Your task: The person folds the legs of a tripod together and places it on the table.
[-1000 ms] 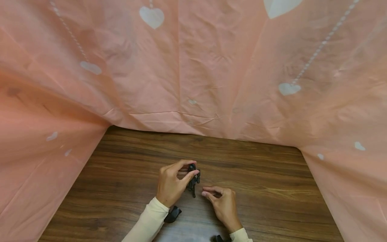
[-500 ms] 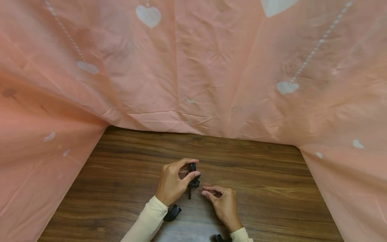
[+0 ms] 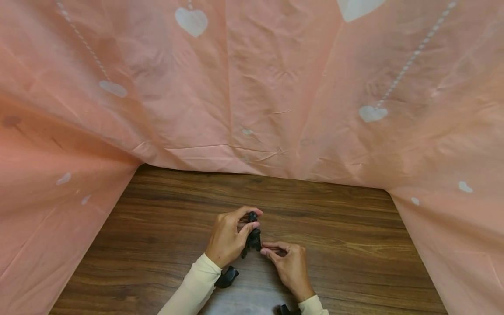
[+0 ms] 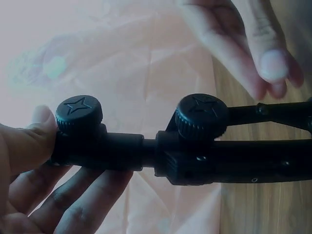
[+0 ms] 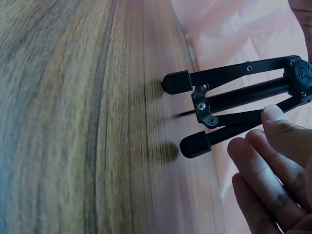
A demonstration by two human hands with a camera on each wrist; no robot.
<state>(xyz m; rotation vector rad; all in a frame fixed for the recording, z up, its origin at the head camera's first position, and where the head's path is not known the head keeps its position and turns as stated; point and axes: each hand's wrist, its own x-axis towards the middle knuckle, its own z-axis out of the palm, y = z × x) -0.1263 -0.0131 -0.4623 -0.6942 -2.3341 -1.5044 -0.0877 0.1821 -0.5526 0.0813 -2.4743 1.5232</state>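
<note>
A black mini tripod [image 3: 254, 239] is held up by its top end in my left hand [image 3: 227, 236], thumb and fingers pinching it. The left wrist view shows two ribbed knobs [image 4: 202, 114] with star marks along the tripod's body. In the right wrist view, its legs [image 5: 229, 126] stand slightly apart around a central tube, with the rubber feet [image 5: 177, 83] close over the table. My right hand [image 3: 289, 262] is beside the legs, fingers relaxed. Its thumb tip overlaps one leg in the right wrist view, while the other fingers lie below it without curling round it.
The dark wooden table [image 3: 334, 218] is bordered at the back and sides by a pink curtain [image 3: 267, 87] with white hearts. A black wrist device [image 3: 226, 277] sits at the left wrist, and another [image 3: 286, 309] by the right sleeve.
The tripod has turned in my left hand, which has shifted slightly right. Its legs have come up to the fingertips of my right hand, which has barely moved.
</note>
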